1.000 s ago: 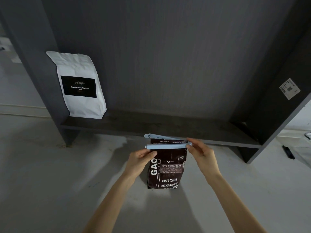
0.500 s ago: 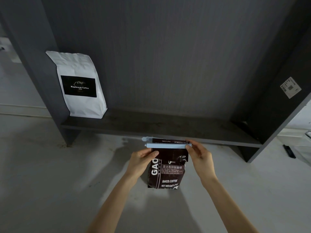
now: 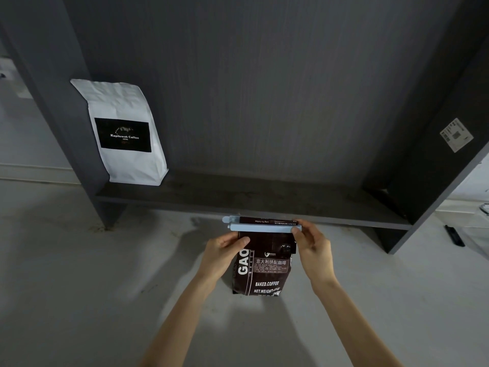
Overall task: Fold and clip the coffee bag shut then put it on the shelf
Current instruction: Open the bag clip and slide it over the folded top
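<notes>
A dark grey shelf unit fills the upper part of the head view, its lowest shelf (image 3: 264, 200) running just beyond the fingertips of both hands, above a pale floor (image 3: 79, 274). On the far left end of that shelf, well away from the fingers, a white coffee bag (image 3: 127, 165) with a black label stands upright against the side panel. A white sticker (image 3: 456, 135) sits on the right side panel, and a small dark object (image 3: 454, 235) lies on the floor well off to the right of the right hand; what it is cannot be told. Between the two hands stands the dark brown coffee bag (image 3: 264, 271), upright on the floor in front of the shelf, its top folded over. The left hand (image 3: 225, 254) grips the bag's upper left edge, fingers (image 3: 242, 241) curled narrowly onto it just below the clip. The right hand (image 3: 313, 250) pinches the right end of the pale blue clip (image 3: 262, 227) between thumb and fingers (image 3: 297, 230). The clip lies level across the folded top, its two bars close together, its left end jutting a little past the bag above the left fingers.
</notes>
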Demonstrator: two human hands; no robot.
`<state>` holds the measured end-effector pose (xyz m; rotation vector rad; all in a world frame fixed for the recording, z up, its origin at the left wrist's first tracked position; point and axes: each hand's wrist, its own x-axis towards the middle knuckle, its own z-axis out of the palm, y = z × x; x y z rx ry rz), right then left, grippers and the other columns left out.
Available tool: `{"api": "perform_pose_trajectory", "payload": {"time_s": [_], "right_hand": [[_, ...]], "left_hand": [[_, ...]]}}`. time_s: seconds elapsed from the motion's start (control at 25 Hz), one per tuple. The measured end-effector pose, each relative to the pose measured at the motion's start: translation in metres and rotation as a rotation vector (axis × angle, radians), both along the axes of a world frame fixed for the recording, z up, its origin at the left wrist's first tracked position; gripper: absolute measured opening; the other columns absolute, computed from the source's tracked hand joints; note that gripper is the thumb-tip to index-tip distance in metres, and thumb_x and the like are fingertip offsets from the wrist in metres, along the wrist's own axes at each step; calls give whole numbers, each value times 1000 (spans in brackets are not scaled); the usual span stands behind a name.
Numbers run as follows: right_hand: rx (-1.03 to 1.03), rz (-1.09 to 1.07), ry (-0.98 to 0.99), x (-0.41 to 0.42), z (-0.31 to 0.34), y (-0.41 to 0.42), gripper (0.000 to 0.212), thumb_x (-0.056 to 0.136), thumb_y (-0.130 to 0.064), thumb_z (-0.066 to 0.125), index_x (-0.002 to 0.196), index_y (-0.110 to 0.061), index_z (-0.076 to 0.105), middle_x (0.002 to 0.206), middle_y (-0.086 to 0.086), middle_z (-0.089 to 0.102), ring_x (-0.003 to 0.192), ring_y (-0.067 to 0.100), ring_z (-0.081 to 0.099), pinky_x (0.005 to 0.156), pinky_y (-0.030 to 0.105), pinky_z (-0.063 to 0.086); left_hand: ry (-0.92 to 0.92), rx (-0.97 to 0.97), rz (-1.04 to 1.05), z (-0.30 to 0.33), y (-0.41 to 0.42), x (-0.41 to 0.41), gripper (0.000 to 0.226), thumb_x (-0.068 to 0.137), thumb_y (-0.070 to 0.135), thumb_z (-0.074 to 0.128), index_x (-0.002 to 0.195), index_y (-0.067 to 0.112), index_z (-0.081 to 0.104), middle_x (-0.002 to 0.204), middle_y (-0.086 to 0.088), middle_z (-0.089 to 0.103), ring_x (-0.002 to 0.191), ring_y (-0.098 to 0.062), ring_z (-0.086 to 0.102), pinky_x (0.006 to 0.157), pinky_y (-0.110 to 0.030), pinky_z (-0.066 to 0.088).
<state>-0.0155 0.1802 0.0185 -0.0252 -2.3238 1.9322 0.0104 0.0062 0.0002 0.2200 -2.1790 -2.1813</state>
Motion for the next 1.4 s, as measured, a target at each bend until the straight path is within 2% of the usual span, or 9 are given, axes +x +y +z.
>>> {"api": "perform_pose_trajectory", "payload": {"time_s": [0.24,0.32,0.4,0.6,0.76,0.96,1.12,1.28,1.4], "right_hand": [[-15,-2,10,3,4,-2,22,89,-8,48,108,-1,56,83,4,60,70,4,56,49,1,44],[-10,-4,15,4,4,-2,22,89,-8,48,109,-1,56,86,6,60,71,3,56,49,1,43],[-7,-8,18,5,4,-2,22,89,-8,48,108,-2,56,83,4,60,71,4,56,49,1,43],[5,-3,12,6,3,-2,21,89,-10,48,108,-5,56,77,-9,59,71,5,58,51,3,46],[-16,-3,14,8,3,-1,19,89,-10,48,106,-6,56,76,-9,59,69,5,58,49,4,46],[-32,1,15,10,2,-2,16,89,-9,47,103,-8,56,77,-8,59,69,5,58,48,4,46],[-24,0,24,9,2,0,15,90,-10,47,101,-9,56,77,-7,59,71,4,58,50,4,46],[-10,-4,27,8,0,-1,19,90,-11,47,106,-6,56,81,0,60,71,5,58,50,3,46],[-12,-4,29,7,-2,-1,19,89,-10,48,106,-6,56,78,-4,60,71,5,58,50,3,46]], "left_hand": [[25,21,-86,8,-3,3,23,82,13,60,102,24,59,97,12,66,83,12,63,68,-3,47],[42,64,-102,9,-7,3,30,81,20,60,111,23,56,110,5,66,101,0,61,86,-17,48],[48,130,-60,10,-7,2,32,82,25,57,113,22,56,113,0,65,106,-10,60,92,-26,45],[23,87,75,11,-2,1,23,85,28,53,107,21,59,96,11,66,91,1,59,73,-17,42],[10,45,128,10,-2,0,19,82,32,57,99,22,60,93,12,66,90,4,59,75,-19,41],[52,17,115,11,1,2,14,84,29,55,90,17,57,85,11,66,71,15,60,71,-19,40],[76,2,128,9,2,0,7,85,27,54,82,20,53,79,9,64,65,13,59,67,-17,42],[96,-45,142,6,2,-2,8,85,26,53,78,23,51,74,7,61,60,12,57,55,-2,42],[110,-46,144,3,1,-3,7,85,26,54,79,23,53,75,5,62,62,9,58,57,-3,42]]}}
